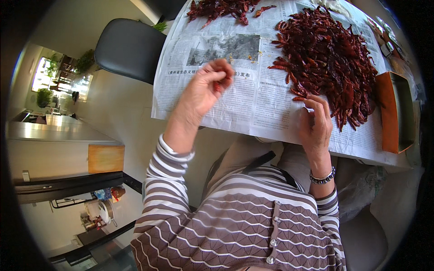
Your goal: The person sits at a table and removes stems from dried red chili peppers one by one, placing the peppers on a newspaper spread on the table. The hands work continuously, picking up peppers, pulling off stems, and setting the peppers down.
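Observation:
My left hand (211, 83) is raised over the newspaper (271, 111), slightly blurred, with its fingers curled inward. A bit of dried red chili (217, 87) shows against the palm, partly hidden by the fingers. On the right, a large heap of dried red chilies (325, 57) spreads across the paper. My right hand (317, 118) is at the near edge of this heap, thumb apart from the bent fingers, fingertips touching or just over a chili. At the far edge lies a smaller pile of dried chilies (223, 8), with one loose chili (264, 11) beside it.
Yellow seeds (251, 58) are scattered on the newspaper near its printed photo. An orange box (390, 115), open on one side, stands at the table's right edge. A black chair (130, 49) is beyond the left edge. Clear plastic (359, 189) hangs low on the right.

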A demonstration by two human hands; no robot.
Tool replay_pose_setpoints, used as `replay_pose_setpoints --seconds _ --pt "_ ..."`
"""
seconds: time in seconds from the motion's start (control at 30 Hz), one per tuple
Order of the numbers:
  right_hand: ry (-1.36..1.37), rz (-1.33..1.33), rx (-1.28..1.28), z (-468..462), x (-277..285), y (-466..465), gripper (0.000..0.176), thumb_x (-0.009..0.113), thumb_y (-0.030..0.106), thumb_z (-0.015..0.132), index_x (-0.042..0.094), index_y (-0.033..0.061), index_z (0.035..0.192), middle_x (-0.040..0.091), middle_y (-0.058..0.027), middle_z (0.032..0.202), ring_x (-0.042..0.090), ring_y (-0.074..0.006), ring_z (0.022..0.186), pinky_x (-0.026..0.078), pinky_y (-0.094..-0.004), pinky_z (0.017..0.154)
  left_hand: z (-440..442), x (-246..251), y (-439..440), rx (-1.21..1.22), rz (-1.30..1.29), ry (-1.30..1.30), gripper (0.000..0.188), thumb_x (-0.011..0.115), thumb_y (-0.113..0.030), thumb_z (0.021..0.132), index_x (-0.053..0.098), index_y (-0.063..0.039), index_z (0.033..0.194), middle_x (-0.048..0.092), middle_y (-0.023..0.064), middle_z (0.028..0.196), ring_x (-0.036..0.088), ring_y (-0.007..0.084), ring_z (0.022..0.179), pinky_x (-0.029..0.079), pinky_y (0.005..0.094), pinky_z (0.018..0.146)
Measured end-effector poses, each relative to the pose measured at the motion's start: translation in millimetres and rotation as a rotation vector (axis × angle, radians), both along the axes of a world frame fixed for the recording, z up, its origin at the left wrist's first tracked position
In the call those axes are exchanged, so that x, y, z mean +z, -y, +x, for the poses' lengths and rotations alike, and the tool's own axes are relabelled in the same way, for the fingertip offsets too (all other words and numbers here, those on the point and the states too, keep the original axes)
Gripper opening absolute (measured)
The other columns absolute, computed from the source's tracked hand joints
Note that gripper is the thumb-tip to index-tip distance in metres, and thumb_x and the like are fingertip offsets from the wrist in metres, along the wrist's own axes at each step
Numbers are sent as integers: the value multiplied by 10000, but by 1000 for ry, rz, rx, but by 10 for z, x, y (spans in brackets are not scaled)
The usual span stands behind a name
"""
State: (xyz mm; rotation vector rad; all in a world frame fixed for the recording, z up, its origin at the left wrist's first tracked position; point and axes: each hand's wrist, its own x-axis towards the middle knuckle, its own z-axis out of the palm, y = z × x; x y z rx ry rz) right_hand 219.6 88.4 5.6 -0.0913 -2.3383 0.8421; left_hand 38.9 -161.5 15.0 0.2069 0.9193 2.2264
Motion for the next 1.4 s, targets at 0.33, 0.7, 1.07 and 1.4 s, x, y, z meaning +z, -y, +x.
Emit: replay_pose_setpoints --seconds 0.33,0.7,1.07,1.4 --pt "0 7 17 3 -20 -24 189 627 -69 802 603 -5 979 639 -147 1014 644 -309 845 523 -363 715 -626 -53 467 613 -1383 -1283 301 440 100 826 659 -28 988 639 151 980 632 321 864 510 390 798" --pt "9 15 36 -7 -6 -60 138 613 -64 821 614 -10 948 646 -140 1008 650 -292 844 525 -337 703 -653 -166 500 452 -1420 -1427 387 509 25 764 649 -47 1117 526 181 1312 585 322 1115 496 358 893" --pt "-24 11 56 -19 -26 -61 175 626 -54 771 598 4 934 636 -135 944 613 -324 865 503 -394 741 74 282 -658 207 -1059 -1440 231 603 -87 842 681 -36 1053 663 136 1022 660 274 893 536 369 777" --pt "-37 -26 58 -22 -55 -79 197 628 -59 752 605 11 934 637 -123 935 610 -322 855 499 -394 733 11 16 -1326 258 -1185 -1704 212 657 -183 823 692 -55 988 651 141 947 647 329 831 520 428 748"
